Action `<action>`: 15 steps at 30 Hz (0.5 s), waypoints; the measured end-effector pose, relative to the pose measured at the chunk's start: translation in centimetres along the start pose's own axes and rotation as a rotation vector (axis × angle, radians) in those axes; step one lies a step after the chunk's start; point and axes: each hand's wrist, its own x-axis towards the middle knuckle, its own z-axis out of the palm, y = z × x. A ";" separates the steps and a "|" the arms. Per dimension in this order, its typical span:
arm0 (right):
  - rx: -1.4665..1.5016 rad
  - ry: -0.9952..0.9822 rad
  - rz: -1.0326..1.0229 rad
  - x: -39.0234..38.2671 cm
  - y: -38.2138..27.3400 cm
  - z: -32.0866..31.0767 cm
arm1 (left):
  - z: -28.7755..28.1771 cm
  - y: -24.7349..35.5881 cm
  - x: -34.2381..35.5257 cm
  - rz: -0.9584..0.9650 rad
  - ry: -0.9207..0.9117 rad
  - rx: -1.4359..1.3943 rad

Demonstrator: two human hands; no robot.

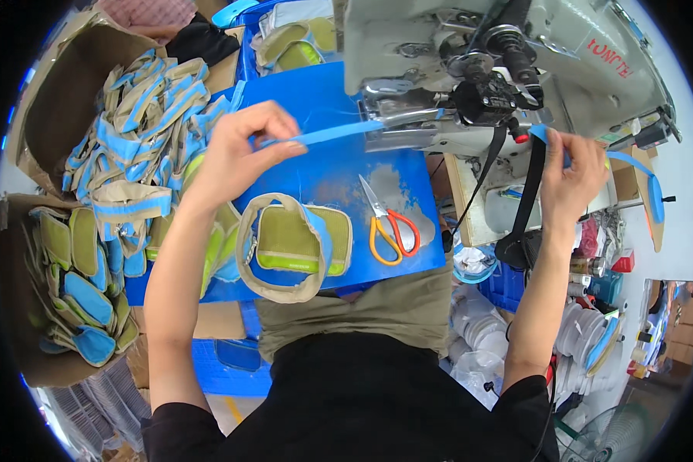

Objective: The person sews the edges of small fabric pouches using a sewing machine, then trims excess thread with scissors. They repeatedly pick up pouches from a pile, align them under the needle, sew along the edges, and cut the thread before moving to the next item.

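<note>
A light-blue tape [335,133] runs from the sewing machine's metal arm toward my left hand [246,150], whose thumb and fingers pinch its end. On the machine's right side my right hand [568,177] is closed on blue tape too, beside a hanging black strap [533,185]. The sewing machine [408,58] stands between and beyond both hands; its needle area is hard to make out. Below my left hand, on the blue tabletop [316,96], lies a green mesh panel [296,239] with a beige-and-blue band [273,292] looped over it. Orange-handled scissors [393,237] lie open to its right.
At left, a cardboard box [46,100] stands by a heap of beige-and-blue bands [142,123]. A second box [15,339] holds green and blue panels. Blue tape [654,196] hangs at far right, above thread spools [581,331]. Another person [150,11] is at the top left.
</note>
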 end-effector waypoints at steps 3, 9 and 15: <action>-0.091 0.056 -0.006 -1.0 2.8 -0.7 | 2.4 0.2 2.3 0.101 -0.012 -0.009; -0.164 0.015 0.049 -1.7 6.2 -2.3 | 5.6 0.7 4.2 0.166 0.046 -0.064; -0.164 -0.002 0.028 -1.8 7.0 -2.2 | 4.4 -1.2 2.3 0.079 0.060 -0.231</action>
